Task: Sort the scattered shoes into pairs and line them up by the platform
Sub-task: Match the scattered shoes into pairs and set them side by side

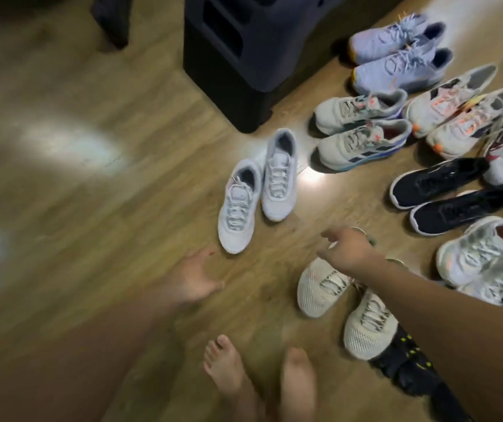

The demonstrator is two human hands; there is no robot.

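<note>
A white pair of sneakers (256, 190) stands side by side on the wood floor, just in front of the dark platform (238, 62). My left hand (196, 278) hovers open below that pair, holding nothing. My right hand (347, 248) reaches out over a cream mesh pair (344, 303), fingers spread and empty. Further right lie a lilac pair (396, 53), a grey pair with blue soles (363, 129), a white pair with orange accents (454, 111) and a black pair (448, 193). The frame is blurred by motion.
More white shoes (494, 263) pile at the right edge. A black shoe with yellow marks (405, 357) lies partly under my right forearm. My bare feet (259, 376) stand at the bottom. A dark furniture leg (113, 22) is at top left.
</note>
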